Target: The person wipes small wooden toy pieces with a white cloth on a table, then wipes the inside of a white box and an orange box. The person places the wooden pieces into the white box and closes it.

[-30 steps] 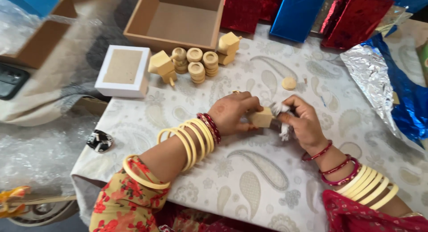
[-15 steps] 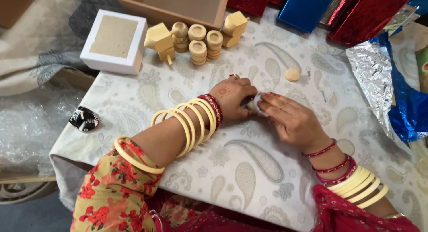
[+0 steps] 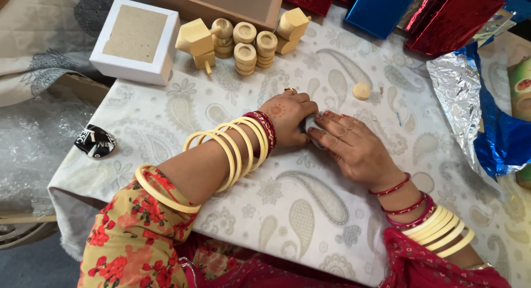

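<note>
Your left hand (image 3: 289, 117) and right hand (image 3: 357, 147) meet at the centre of the frame, both pressed down on a small silver-wrapped piece (image 3: 311, 123) that lies on the paisley-cloth table (image 3: 310, 210); the left grip is curled over its left side, the right fingers (image 3: 326, 134) lie flat and nearly straight over its right side, so only a sliver of foil shows between them and you cannot tell its long axis or which way it points. Above your hands, a loose round wooden disc (image 3: 362, 91) lies flat on the cloth, well apart from the piece. At the upper middle of the frame, wooden toy parts (image 3: 243, 42) stand in a cluster: stacked round wheels, two block shapes and a knobbed peg. To their left sits a white square box (image 3: 135, 40), its lid on, contents hidden. Just behind the parts, an open brown cardboard box (image 3: 232, 3) shows only a bare inner floor. Red and blue foil sheets (image 3: 420, 14) lie at the upper right, with crumpled silver foil (image 3: 459, 94) below them
</note>
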